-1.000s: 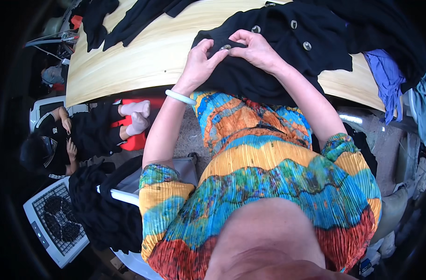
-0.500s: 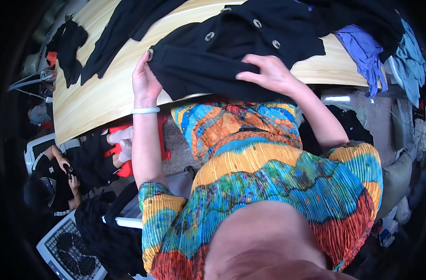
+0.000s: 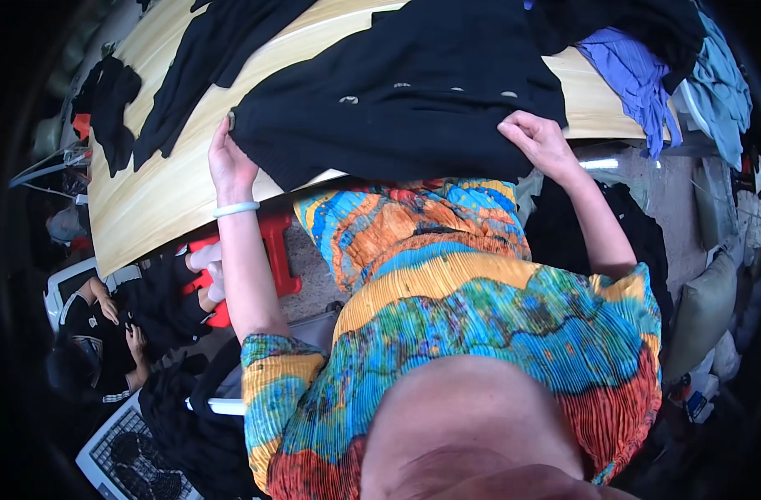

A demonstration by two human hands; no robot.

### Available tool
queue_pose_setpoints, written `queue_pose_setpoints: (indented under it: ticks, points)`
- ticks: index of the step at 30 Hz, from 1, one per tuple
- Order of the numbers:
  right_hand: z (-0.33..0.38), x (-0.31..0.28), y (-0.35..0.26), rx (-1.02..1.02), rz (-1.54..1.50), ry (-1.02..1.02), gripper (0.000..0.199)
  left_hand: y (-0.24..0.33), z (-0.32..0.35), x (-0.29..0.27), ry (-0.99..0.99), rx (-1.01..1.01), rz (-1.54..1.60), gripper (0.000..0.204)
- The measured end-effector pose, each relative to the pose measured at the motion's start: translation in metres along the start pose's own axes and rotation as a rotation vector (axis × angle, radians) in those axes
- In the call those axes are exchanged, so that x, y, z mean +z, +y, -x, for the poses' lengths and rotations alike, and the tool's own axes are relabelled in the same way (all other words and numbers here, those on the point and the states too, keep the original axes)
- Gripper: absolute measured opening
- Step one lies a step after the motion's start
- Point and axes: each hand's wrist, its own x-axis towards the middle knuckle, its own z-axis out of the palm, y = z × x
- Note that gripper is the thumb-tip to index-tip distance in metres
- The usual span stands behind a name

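A black knitted cardigan (image 3: 397, 133) is spread along the near edge of the table, with several large pale-rimmed buttons (image 3: 348, 99) showing across it. At its left corner my left hand (image 3: 233, 169) is closed on the edge of the fabric, thumb beside a button (image 3: 231, 120); the other fingers are partly behind the cloth. My right hand (image 3: 540, 143) pinches the cardigan near its right end, fingers curled together. Between the two hands the front lies stretched fairly flat, and its lower edge hangs over the table edge against my lap.
Other black garments (image 3: 201, 75) lie on the wooden table (image 3: 118, 221) to the left. Purple cloth (image 3: 626, 71) and teal cloth (image 3: 725, 100) hang at the right. A seated person (image 3: 105, 333) is at lower left, near a red stool (image 3: 279, 250) and a fan (image 3: 135, 458).
My right hand has moved right along the cardigan to its right end. My left hand has shifted slightly left and down. The front panel is now pulled flatter, and the button row lies lower.
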Motion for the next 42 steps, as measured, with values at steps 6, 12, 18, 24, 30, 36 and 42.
queue_pose_setpoints:
  ticks: [6, 12, 18, 24, 30, 36, 42]
  points:
    - [-0.002, -0.01, 0.044, 0.112, 0.378, 0.256, 0.045, -0.005, 0.009, -0.004, 0.038, 0.037, -0.077, 0.029]
    - [-0.023, 0.001, 0.038, -0.061, 0.489, 0.124, 0.035, 0.004, 0.009, 0.006, -0.013, 0.073, -0.082, 0.028]
    - [-0.041, -0.016, 0.042, 0.039, 0.387, -0.043, 0.024, 0.032, 0.009, 0.008, -0.087, 0.127, -0.113, 0.025]
    - [-0.047, -0.025, 0.039, 0.032, 0.26, -0.029, 0.025, 0.034, 0.008, -0.003, -0.162, 0.09, -0.1, 0.022]
    - [-0.042, -0.016, 0.038, -0.006, 0.313, -0.027, 0.034, 0.031, 0.008, -0.017, -0.116, 0.071, -0.099, 0.023]
    - [-0.031, 0.003, 0.036, -0.028, 0.393, -0.054, 0.049, 0.022, 0.015, -0.023, -0.044, 0.036, -0.084, 0.027]
    - [-0.027, 0.004, 0.022, -0.037, 0.202, -0.218, 0.052, 0.018, 0.022, -0.017, 0.058, 0.102, -0.134, 0.029]
